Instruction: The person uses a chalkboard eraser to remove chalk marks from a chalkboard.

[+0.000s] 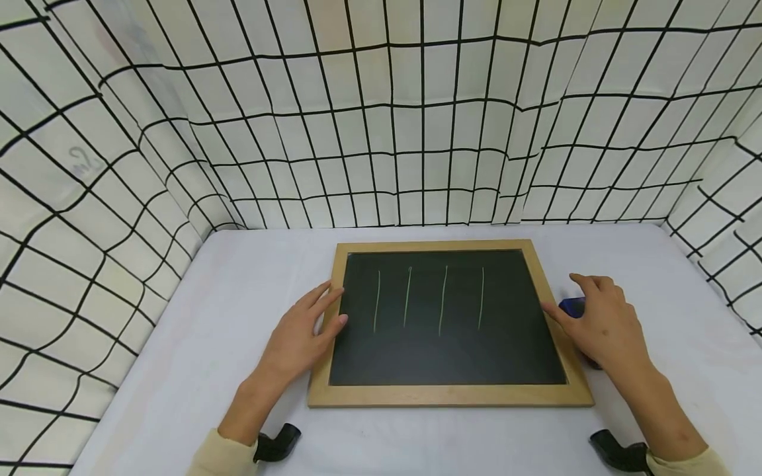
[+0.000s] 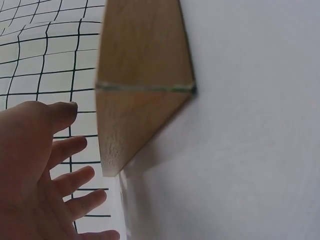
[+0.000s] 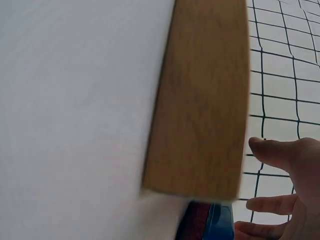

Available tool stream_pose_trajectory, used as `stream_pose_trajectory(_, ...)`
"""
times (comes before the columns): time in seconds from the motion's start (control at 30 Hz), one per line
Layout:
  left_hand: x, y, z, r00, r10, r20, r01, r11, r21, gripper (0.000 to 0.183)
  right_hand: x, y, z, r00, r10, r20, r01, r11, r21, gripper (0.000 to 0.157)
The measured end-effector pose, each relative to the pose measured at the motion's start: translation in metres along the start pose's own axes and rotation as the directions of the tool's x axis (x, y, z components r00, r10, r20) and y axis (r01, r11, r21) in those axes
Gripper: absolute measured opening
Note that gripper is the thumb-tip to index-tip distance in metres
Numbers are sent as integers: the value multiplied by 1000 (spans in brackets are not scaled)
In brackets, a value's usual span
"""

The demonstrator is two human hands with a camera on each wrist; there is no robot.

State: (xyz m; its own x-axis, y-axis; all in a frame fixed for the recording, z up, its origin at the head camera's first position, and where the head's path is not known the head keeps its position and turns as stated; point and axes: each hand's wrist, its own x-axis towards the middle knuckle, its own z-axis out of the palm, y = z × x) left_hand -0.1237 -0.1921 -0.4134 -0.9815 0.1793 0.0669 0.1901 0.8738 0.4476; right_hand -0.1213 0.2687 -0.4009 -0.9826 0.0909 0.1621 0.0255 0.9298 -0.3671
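A small chalkboard (image 1: pixel 446 360) with a light wooden frame lies flat before me in the head view, several thin upright chalk lines drawn on it. Beside its left edge is my left hand (image 1: pixel 300 337), fingers spread and overlapping the frame. The left wrist view shows this hand (image 2: pixel 30 165) with fingers apart next to the wooden frame (image 2: pixel 145 50). My right hand (image 1: pixel 610 324) is at the opposite edge, its thumb tip right at the frame and its fingers loosely bent. A blue block like a board eraser (image 1: pixel 573 307) lies partly hidden under that hand.
White cloth covers the table (image 1: pixel 250 277). Behind and on both sides stand white walls with a black grid (image 1: pixel 405 132). Black curved pieces (image 1: pixel 280 444) stick out near both wrists. In the right wrist view, the blue block (image 3: pixel 220 222) shows beyond the frame's end.
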Motion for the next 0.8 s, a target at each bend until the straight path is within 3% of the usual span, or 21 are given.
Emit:
stream_pose_trajectory(0.43, -2, -8, -1, 999, 51, 2, -51, 999, -13, 55, -5, 24, -4, 987, 110, 114, -107, 994, -31, 85)
stream_pose_trajectory(0.8, -2, -14, -1, 998, 62, 31, -62, 998, -20, 58, -8, 29, -9, 963, 188, 192, -185, 982, -33, 97)
